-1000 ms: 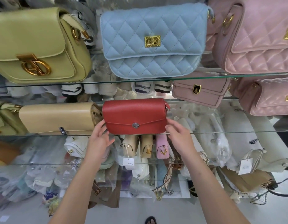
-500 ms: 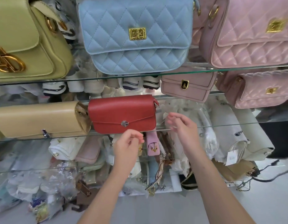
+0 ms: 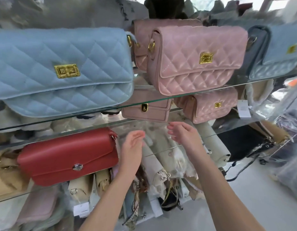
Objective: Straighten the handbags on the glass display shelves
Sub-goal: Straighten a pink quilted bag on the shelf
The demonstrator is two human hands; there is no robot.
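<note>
One camera, worn on the head

It looks forward and down, very close to the clear glass shelves [image 3: 161, 99], with both arms reaching in from below.

Upper glass shelf [image 3: 186, 97]: blue quilted bag [image 3: 61, 70] at left, pink quilted bag [image 3: 197, 60] near front edge. Lower glass shelf [image 3: 11, 196]: red bag [image 3: 67, 157] by front edge.

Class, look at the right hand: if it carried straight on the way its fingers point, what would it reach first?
Probably the plain pink bag on the shelf just above the right hand; its fingers point up-left towards that bag's lower edge, though depth is unclear.
</note>
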